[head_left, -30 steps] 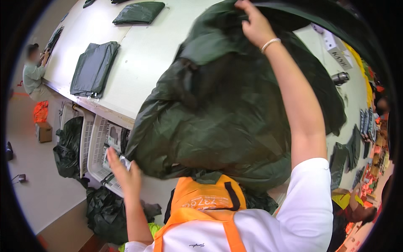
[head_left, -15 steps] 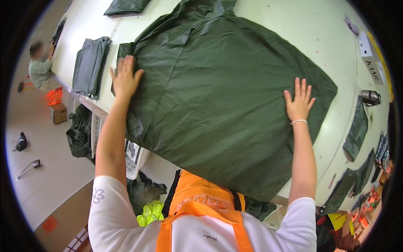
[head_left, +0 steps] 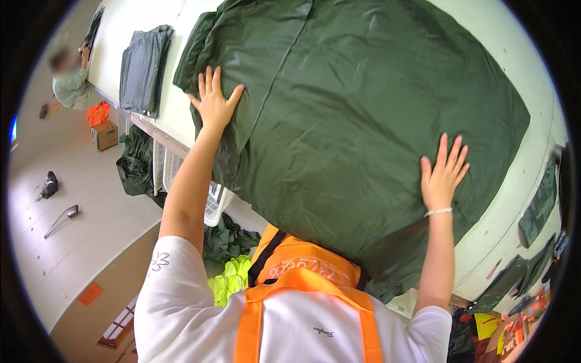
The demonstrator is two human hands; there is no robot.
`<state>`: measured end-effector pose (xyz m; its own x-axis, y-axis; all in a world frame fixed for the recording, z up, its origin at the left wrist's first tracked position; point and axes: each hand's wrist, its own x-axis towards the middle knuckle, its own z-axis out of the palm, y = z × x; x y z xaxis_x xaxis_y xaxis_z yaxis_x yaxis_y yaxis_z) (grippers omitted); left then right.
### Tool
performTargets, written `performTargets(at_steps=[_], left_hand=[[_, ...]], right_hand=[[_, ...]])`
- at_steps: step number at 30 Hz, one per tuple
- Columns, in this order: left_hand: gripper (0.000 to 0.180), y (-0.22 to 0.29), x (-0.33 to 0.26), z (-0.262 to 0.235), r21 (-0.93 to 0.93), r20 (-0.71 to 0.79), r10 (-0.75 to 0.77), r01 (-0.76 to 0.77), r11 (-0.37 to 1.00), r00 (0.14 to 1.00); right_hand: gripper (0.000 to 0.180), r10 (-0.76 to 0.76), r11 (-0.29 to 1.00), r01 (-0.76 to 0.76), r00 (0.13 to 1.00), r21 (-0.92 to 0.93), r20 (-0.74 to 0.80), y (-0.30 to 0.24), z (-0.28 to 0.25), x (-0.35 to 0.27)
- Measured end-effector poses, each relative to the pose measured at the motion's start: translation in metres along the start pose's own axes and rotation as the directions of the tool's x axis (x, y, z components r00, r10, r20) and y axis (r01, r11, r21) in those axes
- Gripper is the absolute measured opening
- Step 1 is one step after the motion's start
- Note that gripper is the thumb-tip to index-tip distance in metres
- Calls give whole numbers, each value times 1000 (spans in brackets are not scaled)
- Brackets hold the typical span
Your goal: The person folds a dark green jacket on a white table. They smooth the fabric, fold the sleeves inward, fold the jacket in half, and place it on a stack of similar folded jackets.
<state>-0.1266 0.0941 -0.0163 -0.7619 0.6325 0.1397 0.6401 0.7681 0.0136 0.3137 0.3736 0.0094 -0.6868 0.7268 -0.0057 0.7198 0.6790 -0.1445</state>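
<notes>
A large dark green raincoat (head_left: 363,115) of shiny thin fabric lies spread over the white table, its near edge hanging over the table's front. My left hand (head_left: 216,100) rests on its left part with fingers spread, beside a long seam. Farther right, my right hand (head_left: 443,172) is laid flat on the fabric, fingers apart, a pale bracelet at the wrist. Neither hand grips the cloth. The raincoat's far end runs out of view at the top.
Folded dark green garments (head_left: 144,69) form a pile at the table's left. Several flat green pieces (head_left: 538,206) lie along the right. Under the table are white plastic baskets (head_left: 215,202), crumpled dark green fabric (head_left: 138,158) and bright yellow fabric (head_left: 232,277). Another person (head_left: 71,81) works far left.
The view has shifted, and the raincoat now fills more of it, with its far end cut off. Both hands stay flat on the fabric; the left lies a little further in from its left edge.
</notes>
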Motion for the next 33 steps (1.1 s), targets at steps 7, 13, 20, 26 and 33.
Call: performTargets(at_steps=[7,13,20,26,33], left_hand=[[83,17,94,19,78,-110,76,-67,995,991],[76,3,-18,-54,-193,-173,-53,19,981,983],[29,-65,-181,-68,-385,123,-149,185,904,981],[25,-115,-138,-73,-706,703,-487,589,-392,519],[44,-101,-116,-58,-624,-46,-448,325,711,893]], right_hand=[[62,60,996,-73,977,-56,-207,3,8,89],[64,49,998,-48,999,-50,9,-77,-37,-60],[63,577,792,-576,814,-201,-60,-1,-2,-209],[64,665,729,-656,746,-197,-21,4,14,-217],[65,690,707,-670,723,-228,16,3,18,-219]])
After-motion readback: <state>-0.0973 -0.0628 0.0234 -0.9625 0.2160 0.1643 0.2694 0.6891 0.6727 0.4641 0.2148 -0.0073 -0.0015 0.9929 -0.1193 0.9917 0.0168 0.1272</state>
